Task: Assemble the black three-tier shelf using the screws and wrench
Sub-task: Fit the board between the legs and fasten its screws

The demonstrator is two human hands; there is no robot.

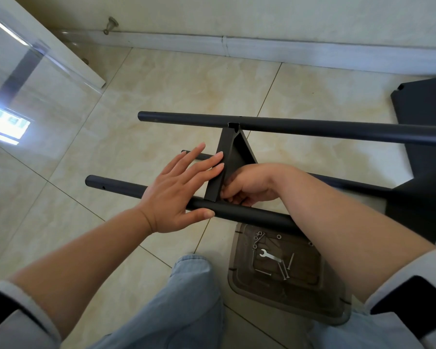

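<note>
Head view: three black poles show, the nearest under the left hand, its fingers straight and spread against the triangular shelf panel. The right hand curls fingers at the panel's corner; whether it pinches anything cannot be told. One wrench and several screws lie in one tray on the floor.

Bright daylight, and we see strong wide-angle bending.

We see window glare on the glossy beige floor tiles at left, soft shadows, a blurred white door panel, and the white skirting board curving.
</note>
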